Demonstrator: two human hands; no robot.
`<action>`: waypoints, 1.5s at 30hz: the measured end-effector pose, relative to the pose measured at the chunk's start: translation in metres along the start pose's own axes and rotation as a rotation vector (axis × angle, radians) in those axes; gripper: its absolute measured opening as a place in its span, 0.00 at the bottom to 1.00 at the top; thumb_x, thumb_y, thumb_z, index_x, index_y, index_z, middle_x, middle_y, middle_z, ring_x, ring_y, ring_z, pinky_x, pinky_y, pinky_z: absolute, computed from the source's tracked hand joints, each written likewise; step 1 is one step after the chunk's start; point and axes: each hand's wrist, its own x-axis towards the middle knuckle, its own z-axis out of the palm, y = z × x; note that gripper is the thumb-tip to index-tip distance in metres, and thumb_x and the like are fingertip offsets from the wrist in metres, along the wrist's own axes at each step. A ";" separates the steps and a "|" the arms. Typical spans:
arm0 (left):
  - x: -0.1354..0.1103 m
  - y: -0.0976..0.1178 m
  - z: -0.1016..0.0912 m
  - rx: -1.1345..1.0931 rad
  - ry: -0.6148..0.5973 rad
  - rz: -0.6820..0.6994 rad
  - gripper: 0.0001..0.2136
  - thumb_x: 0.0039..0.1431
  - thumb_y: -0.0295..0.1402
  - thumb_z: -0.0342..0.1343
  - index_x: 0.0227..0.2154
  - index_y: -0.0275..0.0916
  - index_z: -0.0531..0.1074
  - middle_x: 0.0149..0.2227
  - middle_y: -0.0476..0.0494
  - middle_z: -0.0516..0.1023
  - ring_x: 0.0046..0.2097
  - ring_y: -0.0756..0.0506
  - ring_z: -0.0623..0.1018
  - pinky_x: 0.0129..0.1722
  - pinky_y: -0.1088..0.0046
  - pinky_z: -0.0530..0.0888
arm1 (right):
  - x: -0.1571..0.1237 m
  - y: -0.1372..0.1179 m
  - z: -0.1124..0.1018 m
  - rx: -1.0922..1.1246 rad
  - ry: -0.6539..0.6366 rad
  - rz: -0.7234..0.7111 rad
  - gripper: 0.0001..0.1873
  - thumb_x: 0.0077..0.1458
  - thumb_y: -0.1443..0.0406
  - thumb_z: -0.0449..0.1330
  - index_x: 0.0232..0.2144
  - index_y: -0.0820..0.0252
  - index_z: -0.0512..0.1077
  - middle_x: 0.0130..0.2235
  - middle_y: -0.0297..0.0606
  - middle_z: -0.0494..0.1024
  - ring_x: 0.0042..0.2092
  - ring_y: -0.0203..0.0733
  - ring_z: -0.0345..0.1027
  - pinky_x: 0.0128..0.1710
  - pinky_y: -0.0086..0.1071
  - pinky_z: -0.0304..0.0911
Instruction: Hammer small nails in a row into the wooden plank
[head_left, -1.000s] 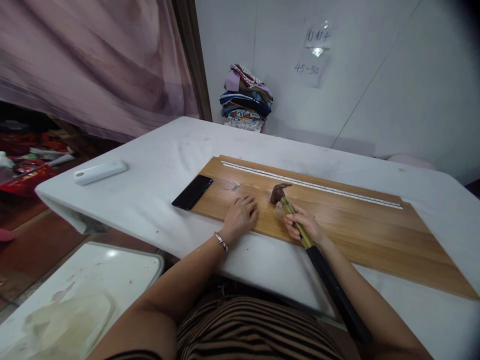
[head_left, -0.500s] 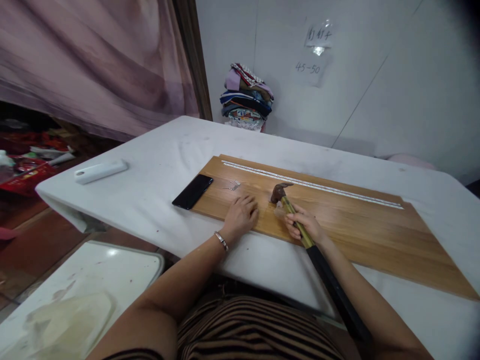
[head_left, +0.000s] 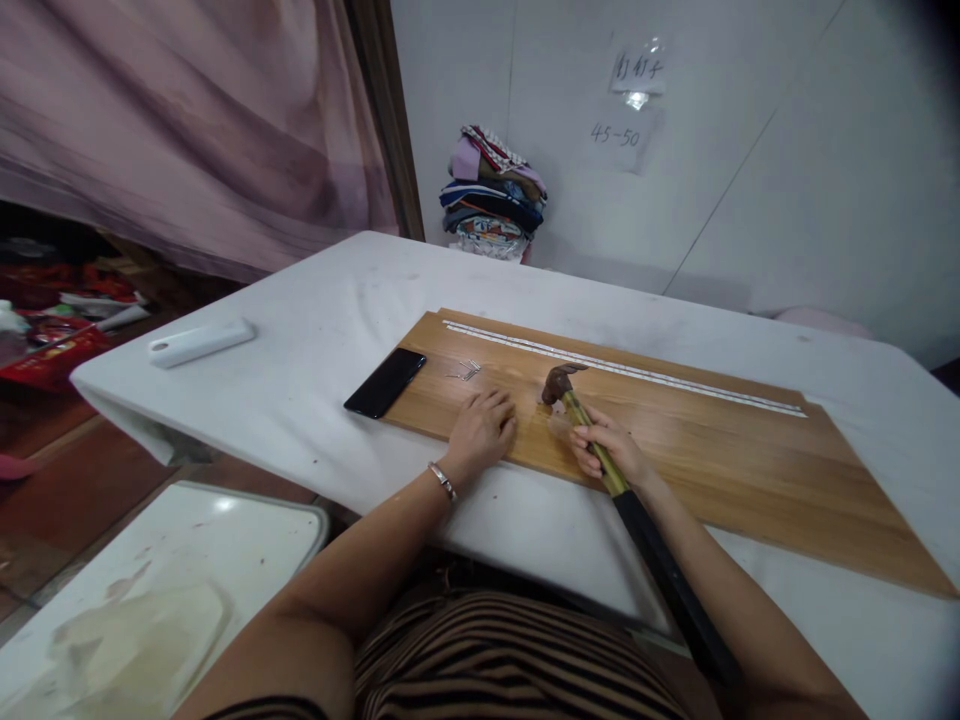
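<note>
Findings: the right hand [head_left: 611, 450] was closed round 1 hammer [head_left: 652, 548], its head resting on 1 wooden board [head_left: 750, 460]. The left hand [head_left: 480, 430] lay flat just beside it, holding nothing. Risk: a glancing blow could catch those fingers or scatter the loose nails [head_left: 466, 372], too small to count. 1 phone [head_left: 385, 383] lay at the board's edge.

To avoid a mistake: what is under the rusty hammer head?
The rusty brown hammer head lies on the long wooden board; the right hand grips its yellow handle. Anything directly beneath the head is covered.
</note>
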 end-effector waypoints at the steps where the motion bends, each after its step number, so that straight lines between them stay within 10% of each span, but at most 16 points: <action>1: 0.000 0.000 0.000 -0.003 0.004 -0.001 0.07 0.61 0.31 0.48 0.32 0.40 0.71 0.45 0.42 0.74 0.53 0.43 0.68 0.55 0.62 0.62 | 0.000 0.000 0.000 -0.002 -0.005 -0.003 0.22 0.48 0.65 0.61 0.46 0.52 0.60 0.23 0.22 0.64 0.14 0.25 0.51 0.10 0.20 0.48; 45: 0.000 -0.002 0.002 0.012 0.003 0.020 0.08 0.62 0.32 0.47 0.34 0.40 0.71 0.48 0.42 0.74 0.55 0.43 0.68 0.57 0.61 0.61 | 0.000 -0.001 -0.002 -0.019 0.008 -0.010 0.23 0.48 0.66 0.60 0.47 0.54 0.59 0.22 0.22 0.64 0.13 0.26 0.51 0.10 0.20 0.48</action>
